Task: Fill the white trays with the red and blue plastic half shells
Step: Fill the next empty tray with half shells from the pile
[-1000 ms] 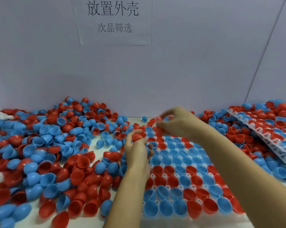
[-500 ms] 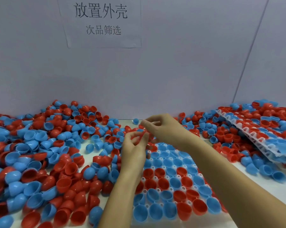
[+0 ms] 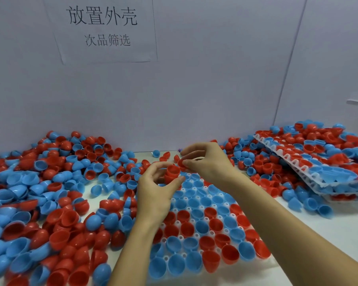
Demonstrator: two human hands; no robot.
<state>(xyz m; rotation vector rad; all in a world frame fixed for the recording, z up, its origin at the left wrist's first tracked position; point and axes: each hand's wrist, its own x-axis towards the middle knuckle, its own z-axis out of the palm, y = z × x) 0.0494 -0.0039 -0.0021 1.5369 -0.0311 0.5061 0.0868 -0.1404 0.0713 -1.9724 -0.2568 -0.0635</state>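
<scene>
A white tray [image 3: 181, 238] lies in front of me, its cups holding red and blue half shells. My left hand [image 3: 156, 190] hovers over the tray's far left corner and grips a nested stack of red half shells [image 3: 171, 172]. My right hand [image 3: 207, 162] is just to the right of it and pinches a red half shell [image 3: 181, 162] at the stack's top. A big heap of loose red and blue half shells [image 3: 50, 193] covers the table to the left.
Filled white trays [image 3: 310, 172] lie stacked and tilted at the right, with loose shells around and behind them. A grey wall with a paper sign [image 3: 103, 27] closes the back. Bare white table [image 3: 349, 230] shows at the right front.
My hands have come together over the tray's far corner. The left hand has risen with its red stack, and the right hand has come back from the far shells to its top.
</scene>
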